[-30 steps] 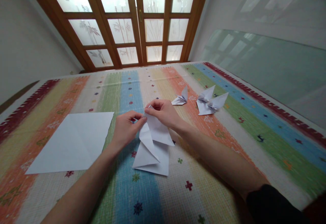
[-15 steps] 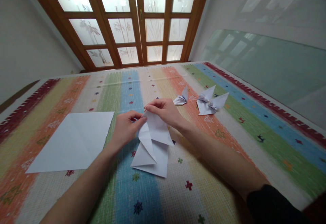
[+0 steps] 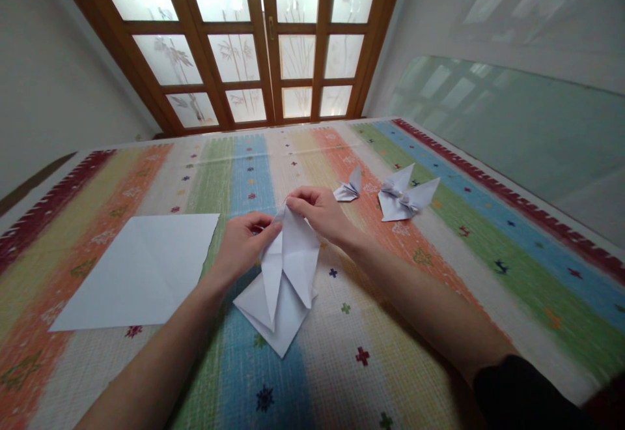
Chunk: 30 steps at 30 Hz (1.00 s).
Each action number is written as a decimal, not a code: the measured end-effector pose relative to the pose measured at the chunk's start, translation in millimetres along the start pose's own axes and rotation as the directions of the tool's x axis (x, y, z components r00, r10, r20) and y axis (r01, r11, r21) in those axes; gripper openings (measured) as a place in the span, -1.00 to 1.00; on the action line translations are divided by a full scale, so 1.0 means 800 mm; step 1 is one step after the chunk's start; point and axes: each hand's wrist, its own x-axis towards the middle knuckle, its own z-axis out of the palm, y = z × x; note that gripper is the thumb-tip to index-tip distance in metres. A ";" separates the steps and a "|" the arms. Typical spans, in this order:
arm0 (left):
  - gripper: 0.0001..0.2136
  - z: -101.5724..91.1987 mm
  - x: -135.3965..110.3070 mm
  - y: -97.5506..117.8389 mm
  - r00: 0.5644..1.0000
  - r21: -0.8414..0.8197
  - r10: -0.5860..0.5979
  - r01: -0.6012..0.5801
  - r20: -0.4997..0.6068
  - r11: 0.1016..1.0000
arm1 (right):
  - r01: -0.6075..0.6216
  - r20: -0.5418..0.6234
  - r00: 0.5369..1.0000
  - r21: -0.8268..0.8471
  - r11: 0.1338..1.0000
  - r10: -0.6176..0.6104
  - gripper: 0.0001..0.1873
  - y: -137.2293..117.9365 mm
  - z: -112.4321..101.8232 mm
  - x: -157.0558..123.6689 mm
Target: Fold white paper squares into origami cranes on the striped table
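Note:
A folded white paper (image 3: 294, 286) lies in front of me, with two long narrow flaps coming down from its top point. My left hand (image 3: 247, 238) pinches the upper left edge between thumb and fingers. At the top point, my right hand (image 3: 317, 212) closes its thumb and fingertips on the paper. The lower part spreads out as a diamond shape, its bottom corner toward me. Parts of the upper edges are covered by my fingers.
A flat white sheet (image 3: 141, 270) with one torn edge lies to the left. Beyond my right hand stand a small folded paper piece (image 3: 348, 189) and a larger folded paper piece (image 3: 403, 197). A striped cloth (image 3: 415, 326) covers the table; a glass-paned door (image 3: 273, 45) is behind it.
The folded paper has turned so its lower corner points toward me, and the right side has folded inward into a second narrow flap. My right hand has shifted slightly right.

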 end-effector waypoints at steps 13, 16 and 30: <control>-0.78 -0.003 0.000 0.000 0.994 0.177 0.087 -0.098 0.067 0.979 | 0.072 0.026 0.997 -0.184 0.980 -0.068 -0.76 -0.001 -0.001 -0.004; -0.75 -0.002 0.000 -0.001 0.994 0.196 0.074 -0.089 0.084 0.977 | 0.066 -0.014 0.997 -0.213 0.975 -0.071 -0.76 -0.002 -0.001 -0.004; -0.73 0.005 -0.003 -0.009 0.990 0.191 0.045 -0.070 0.135 0.979 | 0.080 -0.072 0.992 -0.296 0.952 -0.106 -0.76 -0.007 -0.008 -0.003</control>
